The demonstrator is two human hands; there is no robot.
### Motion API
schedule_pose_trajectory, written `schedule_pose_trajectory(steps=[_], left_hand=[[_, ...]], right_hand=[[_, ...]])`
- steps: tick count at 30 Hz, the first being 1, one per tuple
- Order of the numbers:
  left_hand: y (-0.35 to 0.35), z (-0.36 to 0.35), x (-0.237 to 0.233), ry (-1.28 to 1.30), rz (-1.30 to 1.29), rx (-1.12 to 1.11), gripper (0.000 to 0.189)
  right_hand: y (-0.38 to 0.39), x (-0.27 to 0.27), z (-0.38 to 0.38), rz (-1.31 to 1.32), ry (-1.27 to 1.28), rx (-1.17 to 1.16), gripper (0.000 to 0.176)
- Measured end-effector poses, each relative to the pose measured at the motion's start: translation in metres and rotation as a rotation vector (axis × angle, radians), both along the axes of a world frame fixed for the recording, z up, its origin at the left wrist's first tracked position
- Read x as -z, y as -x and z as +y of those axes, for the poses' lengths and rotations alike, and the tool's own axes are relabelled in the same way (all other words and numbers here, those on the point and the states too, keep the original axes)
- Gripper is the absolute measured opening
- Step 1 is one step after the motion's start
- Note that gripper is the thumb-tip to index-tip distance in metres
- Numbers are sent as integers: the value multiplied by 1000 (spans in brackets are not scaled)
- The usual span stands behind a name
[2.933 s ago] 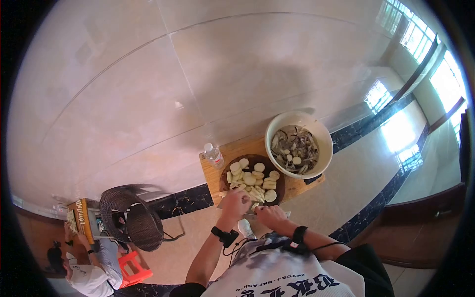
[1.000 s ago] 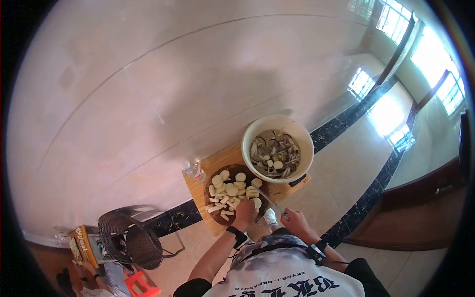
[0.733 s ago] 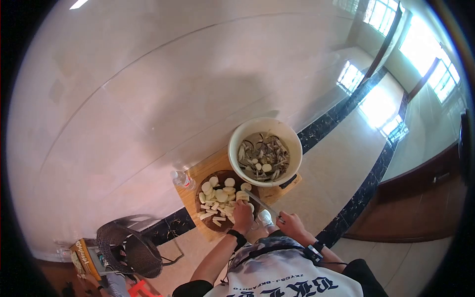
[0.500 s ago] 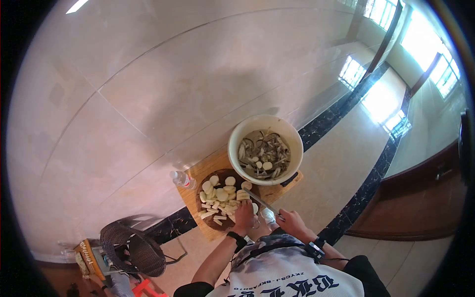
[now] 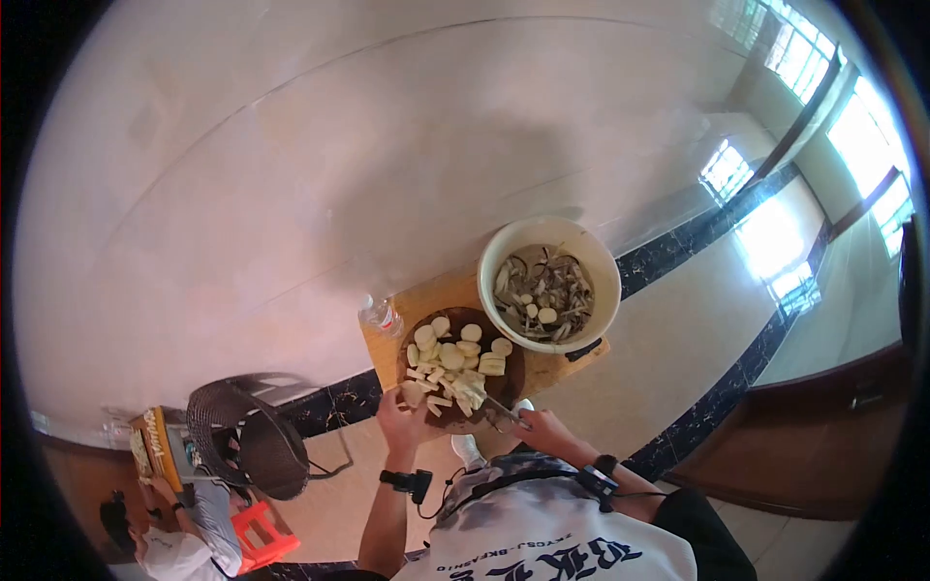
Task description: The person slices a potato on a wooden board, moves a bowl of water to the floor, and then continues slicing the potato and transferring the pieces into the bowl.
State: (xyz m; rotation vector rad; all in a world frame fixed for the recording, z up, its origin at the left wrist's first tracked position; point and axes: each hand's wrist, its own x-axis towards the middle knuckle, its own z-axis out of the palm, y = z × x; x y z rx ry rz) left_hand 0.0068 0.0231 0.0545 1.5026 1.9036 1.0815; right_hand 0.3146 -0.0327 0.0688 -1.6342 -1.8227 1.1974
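My left hand [image 5: 399,418] had moved to the left edge of the round cutting board [image 5: 513,382], away from the place beside the stacked slices [image 5: 491,364], where it was half a second before. Its fingers seemed to be grasping a pale round slice [image 5: 414,392] just beside the cut strips [image 5: 434,407]. My right hand [image 5: 544,432] was clenched around the handle of the knife [image 5: 504,411], and its blade had come lower, to the near part of the board. The blade and my left fingers were now apart, so I judged that cutting was paused. The other slices and strips lay on the board, near the bucket [image 5: 607,281] with cut pieces inside.
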Motion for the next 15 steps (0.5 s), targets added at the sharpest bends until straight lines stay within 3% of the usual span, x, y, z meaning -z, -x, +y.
schedule_pose_trajectory(steps=[8, 15], left_hand=[[52, -41, -5, 48, -24, -80, 46], [60, -55, 1, 90, -37, 35, 52]], right_hand=[[73, 40, 17, 27, 82, -306, 39], [99, 53, 23, -85, 138, -270, 34]])
